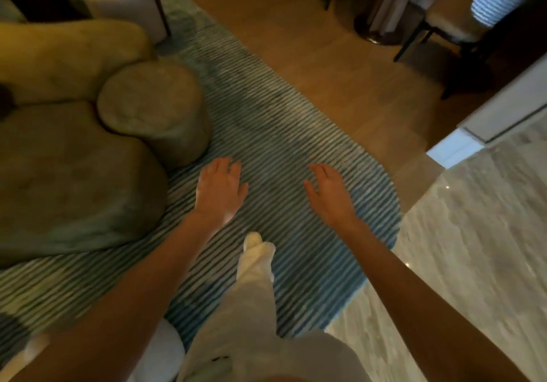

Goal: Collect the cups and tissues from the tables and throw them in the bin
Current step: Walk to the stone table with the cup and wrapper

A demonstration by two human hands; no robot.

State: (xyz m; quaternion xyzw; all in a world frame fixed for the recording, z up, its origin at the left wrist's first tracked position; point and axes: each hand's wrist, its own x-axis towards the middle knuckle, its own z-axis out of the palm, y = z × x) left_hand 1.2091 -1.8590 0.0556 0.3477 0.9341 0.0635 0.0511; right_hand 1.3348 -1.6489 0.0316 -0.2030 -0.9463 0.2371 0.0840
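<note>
Cups, tissues and bin are nowhere in view; the left hand (220,190) at seven o'clock and right hand (328,193) at five hang flat-fingered and empty over the striped rug (284,133), probably free for walking

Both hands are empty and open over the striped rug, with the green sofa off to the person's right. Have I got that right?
Not quite. In the head view the green sofa lies to the person's left, not the right; a pale marble floor is on the right. The rest holds: the left hand and right hand are both open and empty over the striped rug.
</note>
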